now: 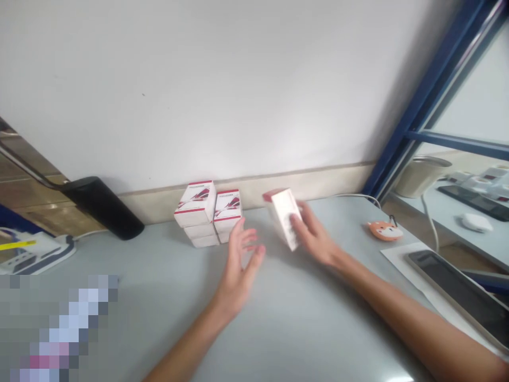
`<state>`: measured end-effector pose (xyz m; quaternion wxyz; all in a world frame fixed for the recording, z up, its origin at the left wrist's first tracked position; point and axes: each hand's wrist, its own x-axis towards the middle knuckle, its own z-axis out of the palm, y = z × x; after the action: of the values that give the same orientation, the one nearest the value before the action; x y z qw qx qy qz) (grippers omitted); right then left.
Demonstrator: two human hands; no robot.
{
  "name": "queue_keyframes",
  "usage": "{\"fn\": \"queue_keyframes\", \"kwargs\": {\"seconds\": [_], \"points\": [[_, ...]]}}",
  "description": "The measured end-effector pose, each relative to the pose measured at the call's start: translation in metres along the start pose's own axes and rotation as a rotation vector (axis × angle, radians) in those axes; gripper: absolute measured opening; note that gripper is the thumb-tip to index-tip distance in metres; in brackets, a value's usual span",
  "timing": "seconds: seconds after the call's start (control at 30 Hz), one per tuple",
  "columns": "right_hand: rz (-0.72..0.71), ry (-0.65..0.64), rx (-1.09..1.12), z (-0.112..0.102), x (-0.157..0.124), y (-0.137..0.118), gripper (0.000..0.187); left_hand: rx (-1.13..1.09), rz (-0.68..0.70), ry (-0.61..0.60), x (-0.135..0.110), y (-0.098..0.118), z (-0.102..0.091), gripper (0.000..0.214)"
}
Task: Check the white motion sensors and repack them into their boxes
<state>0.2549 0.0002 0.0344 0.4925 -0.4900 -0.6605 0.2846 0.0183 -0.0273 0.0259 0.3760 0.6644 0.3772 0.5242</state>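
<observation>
My right hand point(314, 233) grips a small white box with a red end point(283, 215), tilted and held just above the grey table point(278, 318). My left hand point(240, 260) is open, fingers spread, empty, a little left of that box and just in front of the stacks. Two stacks of white-and-red boxes point(207, 218) stand side by side against the wall's base, to the left of the held box.
A black cylinder-shaped object point(105, 207) lies at the back left. An orange fox-shaped item point(385, 231) rests at the right, near a dark tablet on white paper point(457, 289). A blue metal frame point(421, 111) rises at the right, with another desk beyond it.
</observation>
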Motion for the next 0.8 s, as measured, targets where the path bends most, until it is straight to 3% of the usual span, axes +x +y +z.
{"fn": "queue_keyframes", "kwargs": {"seconds": [0.1, 0.13, 0.23, 0.33, 0.53, 0.67, 0.8], "points": [[-0.073, -0.299, 0.101, 0.023, -0.022, -0.025, 0.047, -0.078, -0.020, -0.074, -0.004, 0.006, 0.002, 0.078], [-0.093, -0.322, 0.122, 0.027, -0.027, -0.030, 0.046, -0.053, 0.006, -0.066, -0.004, 0.008, 0.000, 0.082], [-0.110, -0.244, 0.135, 0.028, -0.032, -0.036, 0.049, 0.169, 0.124, -0.017, -0.003, 0.009, -0.007, 0.084], [-0.141, -0.185, 0.048, 0.022, -0.028, -0.036, 0.046, 0.354, 0.250, -0.040, -0.004, 0.006, -0.011, 0.086], [-0.138, -0.186, 0.035, 0.009, -0.023, -0.038, 0.029, 0.424, 0.431, -0.073, -0.006, -0.002, -0.010, 0.092], [-0.046, -0.046, 0.090, 0.003, -0.021, -0.045, 0.044, 0.510, 0.626, -0.106, -0.004, 0.002, -0.011, 0.087], [0.117, -0.018, 0.193, 0.008, -0.018, -0.057, 0.039, 0.673, 0.874, -0.053, -0.002, 0.019, -0.011, 0.064]]}}
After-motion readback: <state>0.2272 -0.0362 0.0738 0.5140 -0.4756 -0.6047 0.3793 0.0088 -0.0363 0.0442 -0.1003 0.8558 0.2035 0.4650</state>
